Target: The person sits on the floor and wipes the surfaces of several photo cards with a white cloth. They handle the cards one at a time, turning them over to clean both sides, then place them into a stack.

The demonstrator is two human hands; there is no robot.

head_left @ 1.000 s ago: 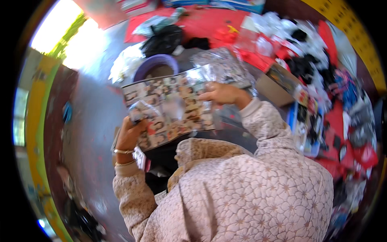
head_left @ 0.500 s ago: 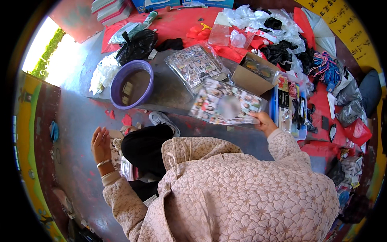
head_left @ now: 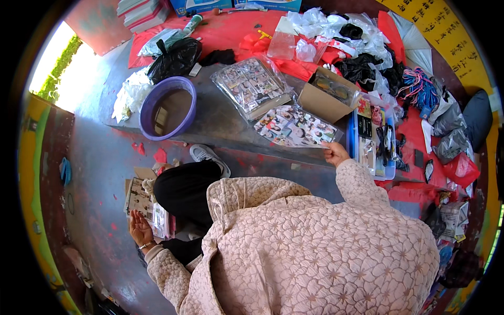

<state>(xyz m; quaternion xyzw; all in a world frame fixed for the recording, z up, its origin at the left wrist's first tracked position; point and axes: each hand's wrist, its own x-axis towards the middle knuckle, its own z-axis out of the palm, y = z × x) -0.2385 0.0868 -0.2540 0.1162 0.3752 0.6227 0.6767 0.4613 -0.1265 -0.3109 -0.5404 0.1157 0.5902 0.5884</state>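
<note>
My right hand (head_left: 336,154) pinches the near right corner of a sheet printed with many small photos of people (head_left: 296,127). That sheet tilts over the edge of the grey ledge, its left side bent. Just behind it lies a plastic-wrapped stack of similar photo sheets (head_left: 253,86). My left hand (head_left: 139,229) is low at the left, fingers stretched out and palm turned upward, with nothing seen in it. Close by are a picture card (head_left: 139,199) and a pile of glossy printed items (head_left: 160,220) beside my leg, partly hidden by my knee.
On the ledge, a purple basin (head_left: 194,107) with murky water stands left of the stack. An open cardboard box (head_left: 320,103) and a blue-rimmed plastic bin (head_left: 386,170) are at the right. Black bags (head_left: 176,60) and clear plastic bags (head_left: 315,26) lie farther back on red cloth.
My left hand has dropped down toward the pile by my leg, uncovering the picture card. The sheet in my right hand has tipped flatter and bent, moving slightly lower on its right.
</note>
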